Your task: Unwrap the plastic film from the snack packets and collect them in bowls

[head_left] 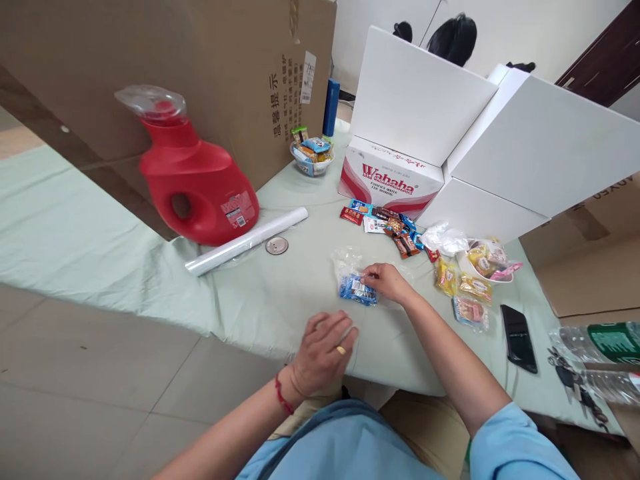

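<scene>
My right hand (387, 283) is closed, thumb and fingers pinching the edge of a blue-wrapped snack packet (356, 291). The packet lies on the table, and a clear plastic bag (346, 259) is bunched behind it. Nearer the table's front edge, my left hand (325, 350) hovers with its back up. Its fingers are loosely bent and a little apart, with nothing seen in them. Several wrapped snack bars (395, 227) lie in a loose pile beyond my right hand. To its right are yellow-wrapped snacks (475, 287) and a pink-and-blue packet (470, 312).
A red detergent jug (210, 187), a white plastic-film roll (250, 241) and a round metal badge (277, 245) stand or lie left. Behind are a bowl of snacks (315, 168) and a Wahaha carton (390, 183). Right lie a white bowl (493, 273), phone (519, 338), keys (575, 383) and bottles (600, 341).
</scene>
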Available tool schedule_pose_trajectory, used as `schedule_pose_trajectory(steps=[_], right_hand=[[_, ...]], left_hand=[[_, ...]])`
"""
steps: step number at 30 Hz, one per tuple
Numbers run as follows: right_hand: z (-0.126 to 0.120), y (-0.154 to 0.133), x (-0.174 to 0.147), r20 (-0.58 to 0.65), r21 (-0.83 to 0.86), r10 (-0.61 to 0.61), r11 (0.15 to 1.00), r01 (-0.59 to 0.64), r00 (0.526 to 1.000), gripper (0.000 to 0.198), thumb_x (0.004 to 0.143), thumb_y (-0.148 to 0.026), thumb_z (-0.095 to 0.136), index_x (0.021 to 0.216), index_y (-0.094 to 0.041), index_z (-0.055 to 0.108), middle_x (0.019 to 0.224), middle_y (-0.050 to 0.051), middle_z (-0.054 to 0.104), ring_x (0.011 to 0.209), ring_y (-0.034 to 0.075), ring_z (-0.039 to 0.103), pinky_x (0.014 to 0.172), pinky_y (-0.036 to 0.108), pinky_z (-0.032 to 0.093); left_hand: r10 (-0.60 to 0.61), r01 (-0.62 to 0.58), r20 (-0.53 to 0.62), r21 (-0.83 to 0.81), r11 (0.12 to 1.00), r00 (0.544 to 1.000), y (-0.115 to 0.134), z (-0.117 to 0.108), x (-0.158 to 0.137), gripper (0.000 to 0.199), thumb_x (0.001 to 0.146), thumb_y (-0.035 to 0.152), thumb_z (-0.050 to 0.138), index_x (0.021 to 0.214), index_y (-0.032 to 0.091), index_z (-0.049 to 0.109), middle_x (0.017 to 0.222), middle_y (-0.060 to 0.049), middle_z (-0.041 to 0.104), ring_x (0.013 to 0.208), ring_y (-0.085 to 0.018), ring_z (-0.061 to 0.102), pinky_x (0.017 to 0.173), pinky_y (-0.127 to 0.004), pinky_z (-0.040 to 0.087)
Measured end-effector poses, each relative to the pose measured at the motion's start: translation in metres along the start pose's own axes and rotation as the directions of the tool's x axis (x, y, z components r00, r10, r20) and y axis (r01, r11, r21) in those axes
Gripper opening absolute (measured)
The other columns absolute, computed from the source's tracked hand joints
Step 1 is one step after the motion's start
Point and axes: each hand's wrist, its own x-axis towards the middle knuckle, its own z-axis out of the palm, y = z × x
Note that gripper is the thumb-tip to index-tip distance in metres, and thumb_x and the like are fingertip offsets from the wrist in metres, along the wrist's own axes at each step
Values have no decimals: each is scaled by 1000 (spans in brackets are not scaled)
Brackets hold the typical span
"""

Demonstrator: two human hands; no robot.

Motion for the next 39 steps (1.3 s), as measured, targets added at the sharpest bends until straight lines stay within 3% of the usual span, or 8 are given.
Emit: schedule_pose_trajectory(steps=[3,8,15,20,28,33,36,39], right_hand=[[4,-2,-1,5,8,-3,1000,3,1000,19,85,-32,68,89,-18,81,81,2,75,75,17,62,69,25,44],[2,6,-5,36,-12,54,998,-54,998,25,88,-35,63,83,-17,79,73,0,71,70,15,60,65,24,44],[-15,30,13,-288,-106,188,968,-226,939,36,91,-36,64,119,-16,74,114,14,74,107,25,64,94,33,45],[-11,38,21,-202,0,288,956,-294,936,25,78,-33,77,97,-17,73,77,4,69,74,19,61,72,28,46],[-24,10,-5,-187,260,73,965,-22,980,29,85,-46,65,92,-19,69,77,0,61,68,15,53,65,27,45],[21,-18,-36,-132,159,-222,957,242,966,26,98,-31,57,110,-25,79,91,3,62,82,17,59,80,30,50],[53,-16,-42,-174,175,-250,944,279,953,33,105,-30,51,124,-28,77,93,4,60,87,18,61,84,31,53],[68,-9,-37,-207,158,-248,946,283,946,35,106,-29,50,130,-29,76,93,4,57,85,18,60,81,30,53]], left_hand=[[-24,25,158,-7,1000,987,8,25,9,37,99,16,56,134,23,65,128,-8,77,127,-21,66,111,-41,38],[-267,256,146,88,963,953,-10,60,28,32,106,24,53,135,21,65,130,-8,77,123,-24,68,104,-44,38],[-243,235,182,64,970,953,-18,67,25,24,103,20,58,125,23,68,128,-6,77,124,-23,66,99,-43,38],[-249,244,253,51,968,935,-20,68,24,27,103,18,56,127,23,67,131,-7,75,127,-25,64,97,-43,40],[-254,256,305,34,966,918,-21,70,29,31,102,18,56,130,23,68,141,-9,71,130,-25,63,98,-43,47],[-289,325,292,-80,942,911,-31,73,27,25,98,13,54,106,19,76,114,-10,80,118,-26,70,100,-47,56],[-295,358,244,-272,893,924,-40,68,20,32,94,7,48,96,21,77,105,-7,81,114,-22,73,112,-49,55],[-354,387,157,-344,855,922,-46,58,11,37,93,6,46,102,23,78,113,-5,81,133,-24,65,116,-51,53]])
